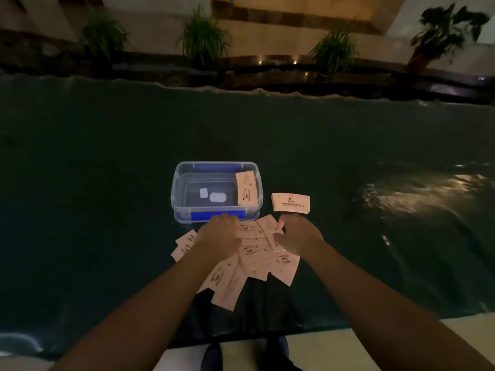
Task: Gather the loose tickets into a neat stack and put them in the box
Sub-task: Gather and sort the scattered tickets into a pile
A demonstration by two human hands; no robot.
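Tickets (255,254) lie fanned and overlapping on the dark table (107,183), spreading out from under both hands toward the person. Left hand (218,238) rests palm-down on the pile with its fingers curled loosely over the cards, touching them but not visibly pinching any. Right hand (298,236) sits on the pile's other side; its thumb and fingers look closed on the edge of one or two tickets, though the dim light leaves that uncertain. Just beyond the left hand's knuckles stands the clear box (176,188), open, with one batch of tickets (246,192) already propped against its wall nearest the right hand. Beyond the right hand's fingertips a squared stack (290,202) waits on the table, outside the box. By my reading the job is part done: one batch boxed, one stacked, and the biggest share not yet gathered.
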